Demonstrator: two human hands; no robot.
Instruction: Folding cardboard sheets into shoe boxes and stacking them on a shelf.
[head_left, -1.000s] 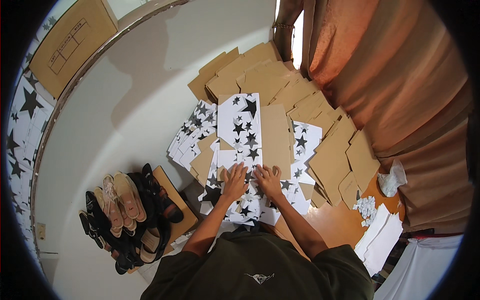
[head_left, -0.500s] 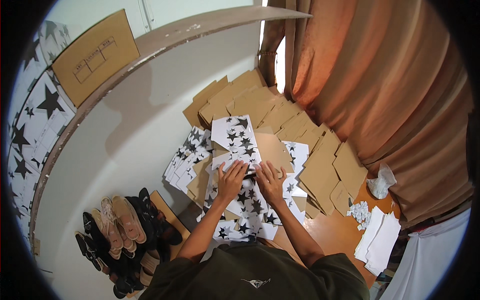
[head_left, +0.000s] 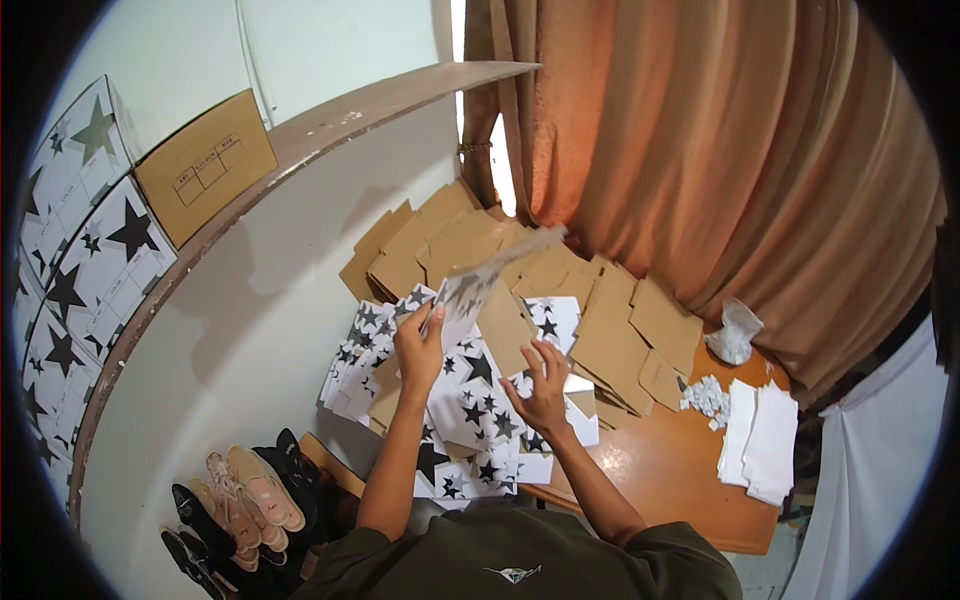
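The left hand (head_left: 420, 345) has its fingers pinched on the near edge of a star-printed card sheet (head_left: 480, 285), which it holds lifted and tilted over the middle of the wooden table (head_left: 680, 470), its far end blurred; the right hand (head_left: 545, 385) is spread with loose fingers, gripping nothing, just above the pile of star-printed sheets (head_left: 470, 420) at the near left. Beyond lie plain brown card blanks (head_left: 470, 240) to the far side, white paper stacks (head_left: 765, 445) on the right, an orange curtain (head_left: 700, 150) behind, and shoes (head_left: 245, 495) on the floor at near left.
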